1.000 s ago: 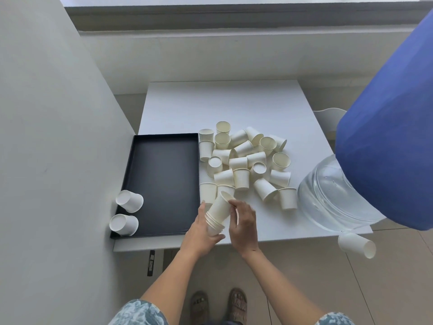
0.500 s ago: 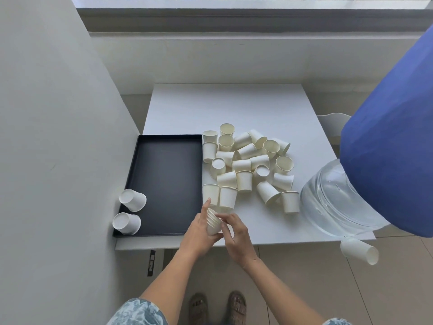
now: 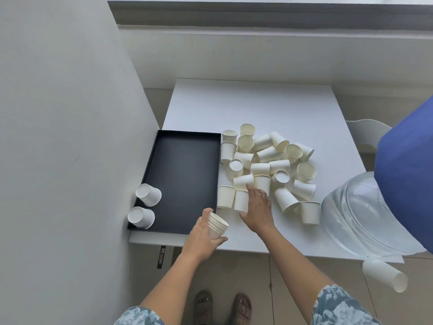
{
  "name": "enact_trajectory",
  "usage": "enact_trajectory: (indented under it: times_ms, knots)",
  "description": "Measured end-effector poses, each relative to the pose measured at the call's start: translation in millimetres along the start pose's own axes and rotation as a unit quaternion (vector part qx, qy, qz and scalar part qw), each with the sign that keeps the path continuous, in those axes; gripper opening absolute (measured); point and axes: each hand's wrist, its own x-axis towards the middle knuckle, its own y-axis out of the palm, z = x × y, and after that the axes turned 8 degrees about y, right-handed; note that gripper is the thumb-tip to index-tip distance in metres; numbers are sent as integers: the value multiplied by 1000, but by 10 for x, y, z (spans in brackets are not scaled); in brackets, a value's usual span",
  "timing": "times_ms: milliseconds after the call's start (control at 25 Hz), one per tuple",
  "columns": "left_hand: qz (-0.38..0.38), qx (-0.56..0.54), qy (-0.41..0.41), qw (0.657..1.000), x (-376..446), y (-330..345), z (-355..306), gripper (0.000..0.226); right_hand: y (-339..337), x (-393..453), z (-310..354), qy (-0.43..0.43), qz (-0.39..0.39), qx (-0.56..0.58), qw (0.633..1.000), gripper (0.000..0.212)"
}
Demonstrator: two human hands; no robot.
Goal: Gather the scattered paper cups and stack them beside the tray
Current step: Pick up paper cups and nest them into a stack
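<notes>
Paper cups (image 3: 264, 165) lie heaped on the white counter (image 3: 246, 106), right of the black tray (image 3: 182, 174). My left hand (image 3: 202, 238) curls round a nested stack (image 3: 216, 225) near the tray's near corner; my right hand (image 3: 256, 207) reaches with loose fingers onto an inverted cup (image 3: 241, 200). I judge a careless reach could topple neighbours off the near edge, or tilt the stack loose.

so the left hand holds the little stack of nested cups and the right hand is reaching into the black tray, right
Not quite. The left hand does hold the stack of nested cups, but the right hand is reaching into the pile of loose cups on the white table, beside the black tray, not into it. The head view shows this.
</notes>
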Motion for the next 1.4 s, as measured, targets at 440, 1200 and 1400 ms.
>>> enact_trajectory:
  times_ms: [440, 1200, 1400]
  knots:
    - [-6, 12, -39, 999, 18, -53, 87, 101, 304, -247, -124, 31, 7, 63, 998, 44]
    - [17, 139, 1, 990, 97, -43, -60, 91, 145, -598, 393, -80, 72, 417, 902, 27]
    - [3, 121, -17, 993, 36, -47, 86, 85, -7, -81, 410, -71, -19, 171, 982, 47]
